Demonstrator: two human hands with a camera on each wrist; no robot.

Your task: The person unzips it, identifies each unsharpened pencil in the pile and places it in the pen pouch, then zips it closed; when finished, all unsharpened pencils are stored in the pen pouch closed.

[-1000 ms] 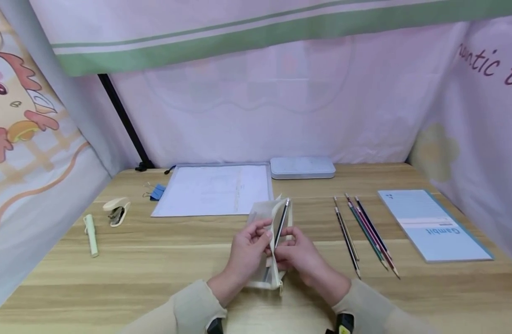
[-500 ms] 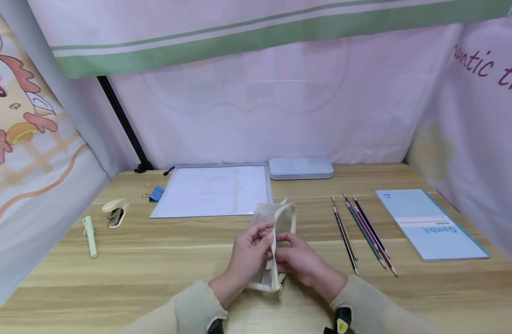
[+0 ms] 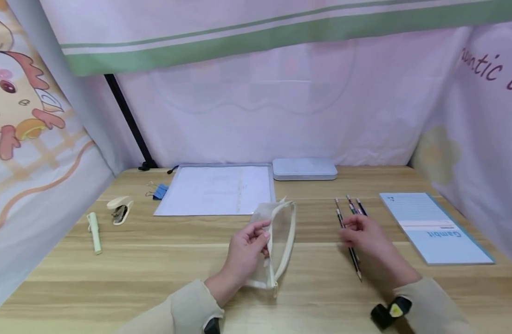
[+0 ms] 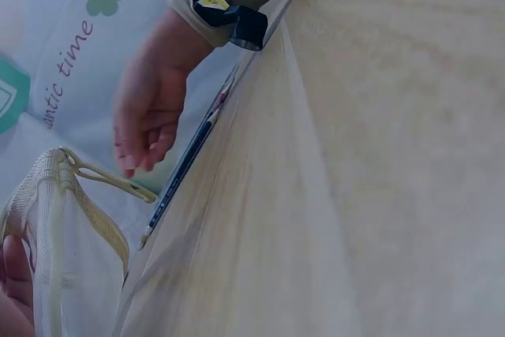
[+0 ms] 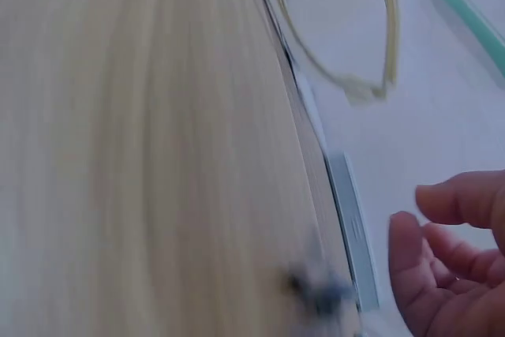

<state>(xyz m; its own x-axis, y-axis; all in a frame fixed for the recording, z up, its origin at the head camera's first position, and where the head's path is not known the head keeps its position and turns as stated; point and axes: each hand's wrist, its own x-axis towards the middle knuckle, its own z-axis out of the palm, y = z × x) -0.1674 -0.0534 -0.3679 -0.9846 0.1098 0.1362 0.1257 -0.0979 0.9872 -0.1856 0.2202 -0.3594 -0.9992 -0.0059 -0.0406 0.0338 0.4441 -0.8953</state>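
In the head view my left hand [image 3: 243, 250] pinches the edge of a cream see-through zip pencil pouch [image 3: 284, 229], whose mouth gapes to the right. My right hand [image 3: 366, 239] is over the pencils, thumb and fingers bent. The right wrist view has a gap between its thumb [image 5: 454, 199] and fingers, with nothing in it. Beneath that hand lies a dark striped pencil [image 3: 355, 266]; others are partly hidden by it, their tops [image 3: 361, 206] showing behind. At lower left in the left wrist view, the left fingers [image 4: 17, 274] are at the pouch.
A blue notebook [image 3: 439, 232] lies at the right. Toward the back are a white sheet in a clear folder [image 3: 214, 190] and a pale flat case [image 3: 304, 169]. On the left are a blue binder clip [image 3: 159, 191], a cream stapler [image 3: 119, 211] and a pale green pen [image 3: 94, 233].
A pencil sticking out of the pouch's mouth one second ago has gone down out of sight. My right hand has left the pouch and moved right, over the pencils; the left still holds on.
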